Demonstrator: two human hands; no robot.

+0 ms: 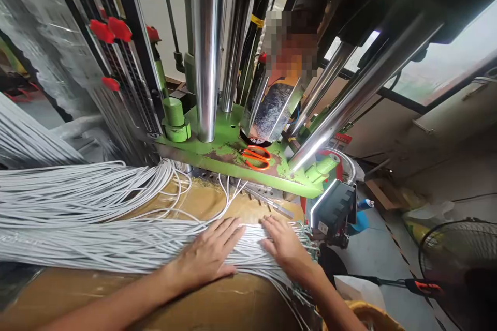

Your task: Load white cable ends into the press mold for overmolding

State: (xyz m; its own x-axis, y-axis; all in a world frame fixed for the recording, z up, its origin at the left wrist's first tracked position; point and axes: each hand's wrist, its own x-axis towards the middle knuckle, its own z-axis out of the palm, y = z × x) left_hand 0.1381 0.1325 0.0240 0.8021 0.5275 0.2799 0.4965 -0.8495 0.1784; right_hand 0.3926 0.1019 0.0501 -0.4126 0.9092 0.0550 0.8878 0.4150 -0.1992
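A thick bundle of white cables [128, 245] lies across the brown work surface [202, 199]. My left hand [213, 248] rests flat on the bundle, fingers stretched and thumb apart. To its right, my right hand [281, 243] lies palm down on the same cables, fingers extended. Small greenish cable ends [308, 240] stick out at the right end of the bundle. Beyond my hands, a few loose cables [229, 196] lead to the metal mould edge [267, 194] under the green machine plate.
Orange-handled scissors [256, 158] lie on the green plate [209, 150], among upright steel columns [205, 51]. Another person [272, 106] is behind the machine. A dark control box [334, 212] stands to the right, and a fan [462, 253] further right. More cables [77, 191] are piled left.
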